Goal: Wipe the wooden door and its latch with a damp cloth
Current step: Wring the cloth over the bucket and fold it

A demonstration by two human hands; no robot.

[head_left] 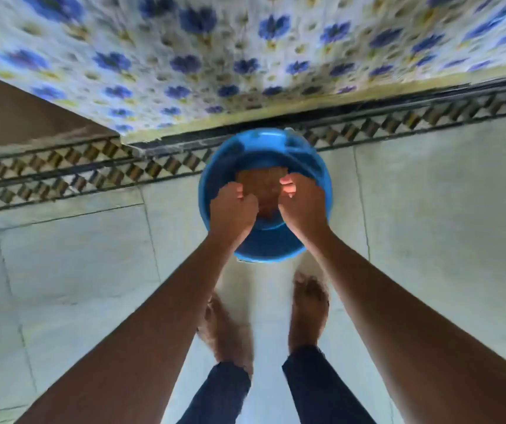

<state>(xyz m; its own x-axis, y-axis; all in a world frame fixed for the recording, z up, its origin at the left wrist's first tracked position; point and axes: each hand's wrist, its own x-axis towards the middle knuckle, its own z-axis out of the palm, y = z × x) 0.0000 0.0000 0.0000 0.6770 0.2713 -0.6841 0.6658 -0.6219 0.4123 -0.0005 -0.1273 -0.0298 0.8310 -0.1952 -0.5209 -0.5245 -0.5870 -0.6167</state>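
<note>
our left hand point(232, 213) and right hand point(302, 206) grip the brown cloth point(262, 191), fingers curled round it, over the blue bucket point(264, 249).

left hand point(232, 213) curled, right hand point(302, 206) curled

Pale floor tiles point(92, 270) meet a far checkered border strip point(62, 175) beneath a wall point(245, 41) tiled with blue flowers, brown surface point(16, 111) at far left.
</note>
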